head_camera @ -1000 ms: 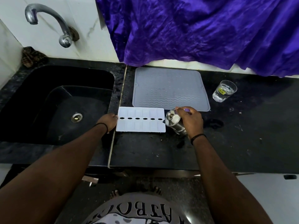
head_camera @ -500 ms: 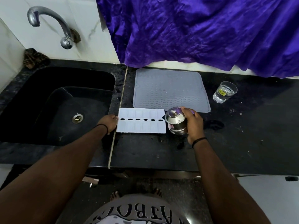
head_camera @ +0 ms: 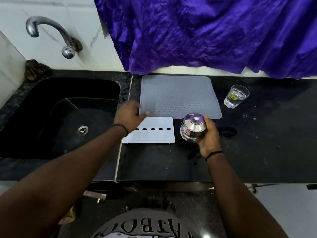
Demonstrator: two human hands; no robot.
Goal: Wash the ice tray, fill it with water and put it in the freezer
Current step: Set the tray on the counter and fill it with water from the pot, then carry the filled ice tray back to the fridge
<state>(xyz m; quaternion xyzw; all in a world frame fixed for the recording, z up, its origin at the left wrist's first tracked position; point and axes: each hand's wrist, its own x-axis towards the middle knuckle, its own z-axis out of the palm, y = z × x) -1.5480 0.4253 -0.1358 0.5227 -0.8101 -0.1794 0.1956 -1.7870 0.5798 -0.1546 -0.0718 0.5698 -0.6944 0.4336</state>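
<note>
while the left hand (head_camera: 128,115) has let go of the ice tray's (head_camera: 154,134) left end and lifts loose-fingered over it, the tray lies flat on the counter beside the sink (head_camera: 60,117); the right hand (head_camera: 208,134) has raised the steel pot (head_camera: 193,129), gripping it, so pouring seems over. compartments are hidden; water level unknowable.

Right hand (head_camera: 208,134) grips a steel pot (head_camera: 193,130) just off the white ice tray (head_camera: 155,134) on the black tabletop (head_camera: 257,152). Left hand (head_camera: 129,115) hovers blurred over the tray's far-left corner, fingers at the grey mat (head_camera: 178,97).
</note>
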